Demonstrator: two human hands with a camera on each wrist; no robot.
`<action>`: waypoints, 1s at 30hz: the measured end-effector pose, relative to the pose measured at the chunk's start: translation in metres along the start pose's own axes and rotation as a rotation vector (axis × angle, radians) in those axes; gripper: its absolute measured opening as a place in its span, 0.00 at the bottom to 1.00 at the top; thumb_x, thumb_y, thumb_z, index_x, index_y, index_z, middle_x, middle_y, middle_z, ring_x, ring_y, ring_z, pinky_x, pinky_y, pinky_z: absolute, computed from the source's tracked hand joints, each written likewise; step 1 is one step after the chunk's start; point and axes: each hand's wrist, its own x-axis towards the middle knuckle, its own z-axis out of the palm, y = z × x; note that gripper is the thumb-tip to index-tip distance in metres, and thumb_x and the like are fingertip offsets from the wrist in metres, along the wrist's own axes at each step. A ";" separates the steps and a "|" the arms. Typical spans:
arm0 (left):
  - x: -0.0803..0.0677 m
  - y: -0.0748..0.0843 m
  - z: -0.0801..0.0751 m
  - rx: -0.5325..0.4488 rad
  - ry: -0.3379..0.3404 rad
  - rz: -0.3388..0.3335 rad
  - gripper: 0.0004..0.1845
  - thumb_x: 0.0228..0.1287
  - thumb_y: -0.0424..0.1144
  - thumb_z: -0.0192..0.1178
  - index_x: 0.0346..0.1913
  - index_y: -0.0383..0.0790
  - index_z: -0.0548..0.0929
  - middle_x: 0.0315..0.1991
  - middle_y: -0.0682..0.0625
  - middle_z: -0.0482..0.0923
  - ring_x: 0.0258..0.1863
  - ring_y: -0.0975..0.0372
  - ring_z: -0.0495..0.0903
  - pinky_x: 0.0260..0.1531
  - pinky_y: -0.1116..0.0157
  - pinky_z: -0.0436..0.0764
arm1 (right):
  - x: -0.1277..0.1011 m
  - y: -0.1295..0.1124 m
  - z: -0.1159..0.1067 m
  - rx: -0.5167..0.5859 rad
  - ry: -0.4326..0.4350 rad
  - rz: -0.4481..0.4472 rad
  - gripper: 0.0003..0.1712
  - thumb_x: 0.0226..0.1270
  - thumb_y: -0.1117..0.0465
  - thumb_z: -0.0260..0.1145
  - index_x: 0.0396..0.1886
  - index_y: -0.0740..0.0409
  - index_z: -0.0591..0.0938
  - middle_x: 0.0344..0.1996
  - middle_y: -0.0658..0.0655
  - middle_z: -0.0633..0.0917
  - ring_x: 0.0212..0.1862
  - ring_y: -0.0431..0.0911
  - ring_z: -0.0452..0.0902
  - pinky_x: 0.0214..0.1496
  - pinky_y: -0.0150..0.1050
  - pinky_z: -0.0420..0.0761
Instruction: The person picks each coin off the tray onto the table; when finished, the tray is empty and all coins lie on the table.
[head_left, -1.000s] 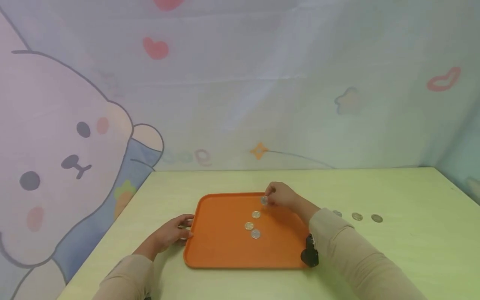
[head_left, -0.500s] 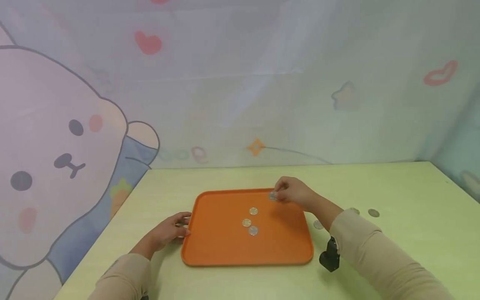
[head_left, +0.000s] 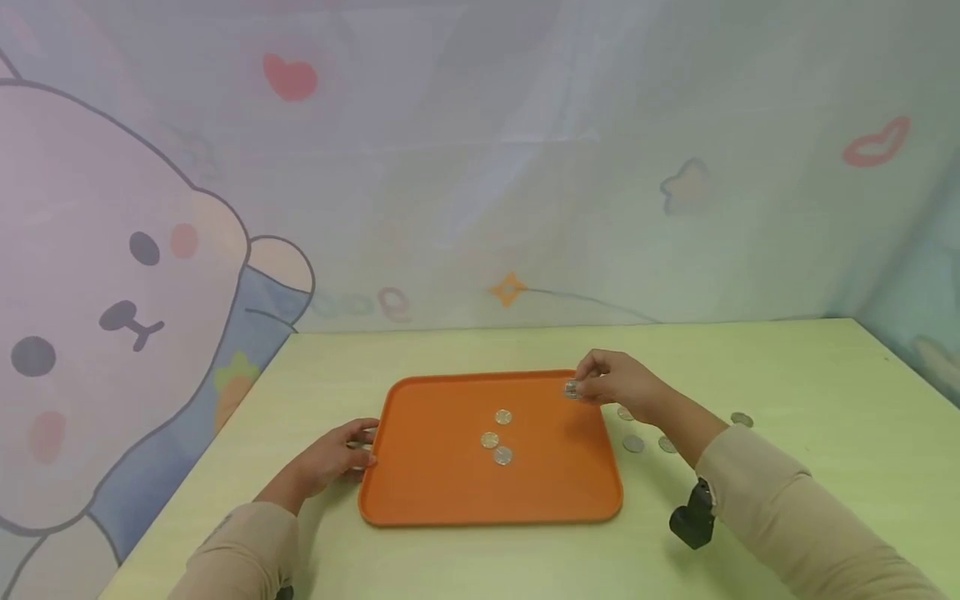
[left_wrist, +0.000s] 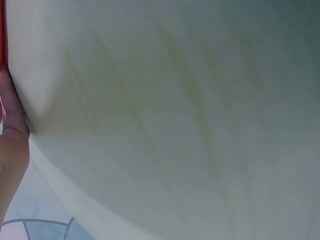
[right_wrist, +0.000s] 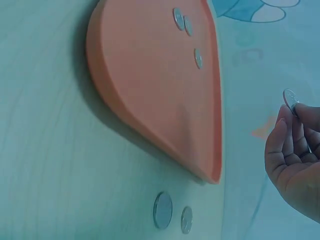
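Observation:
An orange tray (head_left: 427, 492) lies on the table with three coins on it near its middle: a far coin (head_left: 503, 417), a yellowish coin (head_left: 490, 440) and a silvery near coin (head_left: 502, 456). My right hand (head_left: 618, 385) pinches another coin (head_left: 572, 389) between thumb and fingertips, raised above the tray's far right corner. The right wrist view shows that held coin (right_wrist: 290, 101) on edge, clear of the tray. My left hand (head_left: 330, 460) touches the tray's left rim with its thumb and fingers; only part of that hand (left_wrist: 14, 140) appears in the left wrist view.
Several coins lie on the table right of the tray, among them a silver coin (head_left: 633, 443) and one farther right (head_left: 742, 419). My right forearm passes above this area, partly covering it. A black wrist camera (head_left: 693, 517) hangs under the right sleeve. A printed cloth (head_left: 450, 167) stands behind the table.
My right hand has moved right with the pinched coin, from above the tray to its far right corner. The left hand stays at the rim. The head view has shifted slightly.

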 end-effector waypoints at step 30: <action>-0.003 0.001 0.007 0.003 -0.003 0.000 0.30 0.54 0.23 0.51 0.60 0.27 0.56 0.51 0.34 0.59 0.37 0.58 0.72 0.36 0.59 0.76 | -0.071 0.034 -0.065 -0.005 0.109 0.096 0.08 0.59 0.65 0.56 0.34 0.67 0.69 0.27 0.51 0.75 0.30 0.42 0.72 0.36 0.36 0.74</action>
